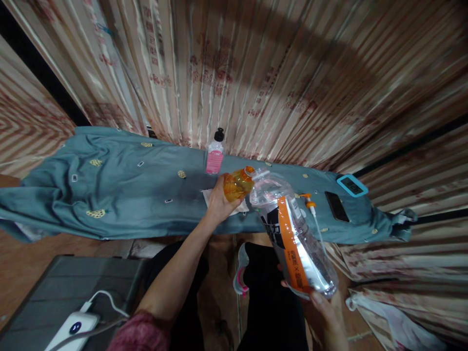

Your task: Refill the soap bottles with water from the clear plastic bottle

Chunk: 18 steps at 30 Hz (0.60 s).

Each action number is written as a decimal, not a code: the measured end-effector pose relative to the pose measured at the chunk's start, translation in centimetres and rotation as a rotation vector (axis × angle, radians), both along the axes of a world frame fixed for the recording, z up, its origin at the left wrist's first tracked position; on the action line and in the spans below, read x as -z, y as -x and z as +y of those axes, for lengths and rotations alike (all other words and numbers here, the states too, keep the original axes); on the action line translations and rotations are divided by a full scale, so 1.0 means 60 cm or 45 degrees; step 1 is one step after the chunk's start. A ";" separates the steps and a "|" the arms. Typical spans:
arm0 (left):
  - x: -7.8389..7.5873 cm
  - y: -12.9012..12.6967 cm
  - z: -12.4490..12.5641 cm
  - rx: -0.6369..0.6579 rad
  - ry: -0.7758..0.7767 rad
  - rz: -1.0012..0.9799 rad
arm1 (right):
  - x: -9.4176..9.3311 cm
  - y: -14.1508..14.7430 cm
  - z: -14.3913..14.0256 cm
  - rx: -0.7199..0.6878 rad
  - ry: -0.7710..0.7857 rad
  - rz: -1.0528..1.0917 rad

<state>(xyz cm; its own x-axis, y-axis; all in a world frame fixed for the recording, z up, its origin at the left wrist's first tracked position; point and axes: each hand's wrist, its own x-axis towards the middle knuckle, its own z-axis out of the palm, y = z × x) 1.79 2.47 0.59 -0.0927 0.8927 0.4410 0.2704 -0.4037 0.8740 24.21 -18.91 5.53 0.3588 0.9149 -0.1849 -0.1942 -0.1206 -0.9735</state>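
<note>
My left hand (218,201) grips a small amber bottle (237,184) over the cloth-covered table, its mouth tilted to the right. My right hand (325,304) holds the base of a large clear plastic bottle (292,231) with an orange and black label. That bottle is tipped so its open neck meets the mouth of the amber bottle. A white tissue (210,197) lies under my left hand.
A blue-grey cloth (120,190) covers the long table. On it stand a pink-labelled bottle with a black cap (215,153), an orange pump nozzle with tube (310,202), a dark phone (336,206) and a blue-framed device (352,185). A white power bank (75,329) rests lower left.
</note>
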 end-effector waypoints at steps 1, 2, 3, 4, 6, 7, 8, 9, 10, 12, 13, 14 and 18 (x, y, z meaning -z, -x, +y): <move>0.001 0.000 0.000 0.000 0.003 -0.003 | -0.002 0.001 -0.001 0.002 0.003 -0.004; 0.001 -0.001 -0.001 -0.001 0.005 -0.004 | -0.003 0.002 -0.001 0.004 0.006 -0.007; 0.001 -0.001 -0.001 -0.002 0.009 -0.006 | -0.005 0.004 -0.002 0.006 0.010 -0.010; 0.002 -0.001 -0.001 -0.004 0.011 -0.008 | -0.007 0.005 -0.002 0.008 0.011 -0.014; 0.002 -0.002 -0.002 -0.001 0.009 -0.015 | -0.009 0.007 -0.003 0.009 -0.001 -0.020; 0.001 -0.002 -0.002 0.002 0.006 -0.018 | -0.011 0.009 -0.003 0.007 -0.013 -0.021; 0.001 -0.002 -0.002 0.004 0.002 -0.020 | -0.012 0.010 -0.003 0.001 -0.020 -0.022; 0.000 -0.002 -0.003 0.004 0.001 -0.021 | -0.013 0.011 -0.002 -0.004 -0.023 -0.021; -0.001 -0.003 -0.003 0.004 0.001 -0.022 | -0.014 0.011 -0.002 0.000 -0.021 -0.019; -0.003 -0.003 -0.004 0.001 0.007 -0.023 | -0.015 0.012 -0.002 0.025 -0.007 -0.015; -0.004 -0.003 -0.005 0.001 0.013 -0.023 | -0.016 0.012 -0.002 0.042 0.003 -0.015; -0.005 -0.003 -0.005 0.001 0.018 -0.023 | -0.016 0.012 -0.003 0.059 0.008 -0.015; -0.010 -0.004 -0.007 -0.007 0.020 -0.017 | -0.018 0.013 -0.006 0.075 0.035 -0.029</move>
